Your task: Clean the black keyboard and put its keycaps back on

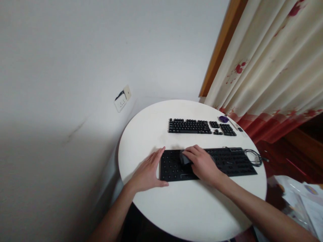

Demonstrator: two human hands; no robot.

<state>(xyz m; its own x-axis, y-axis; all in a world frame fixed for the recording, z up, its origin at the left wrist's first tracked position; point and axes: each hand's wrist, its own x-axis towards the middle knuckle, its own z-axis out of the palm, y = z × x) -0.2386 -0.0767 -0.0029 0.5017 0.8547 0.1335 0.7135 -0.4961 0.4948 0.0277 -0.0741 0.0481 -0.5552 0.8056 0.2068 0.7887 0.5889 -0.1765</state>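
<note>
A black keyboard (237, 163) with its keycaps off lies across the round white table, bare switches showing. My left hand (149, 171) spans its left end, the thumb at the near corner and the forefinger at the far corner, bracing it. Over the keyboard's left half, my right hand (202, 164) is closed around a dark grey object (185, 158). That object presses on or hovers just above the switches; my fingers hide most of it, so its kind is unclear. Behind the keyboard, black keycaps (190, 126) are laid out in keyboard order.
A coiled black cable (256, 158) sits at the keyboard's right end. Near the table's far right edge lie a purple item (223, 119) and a small black piece (240, 129). A wall socket (120, 102), a floral curtain (272, 67) and plastic bags (300, 198) surround the table (176, 208).
</note>
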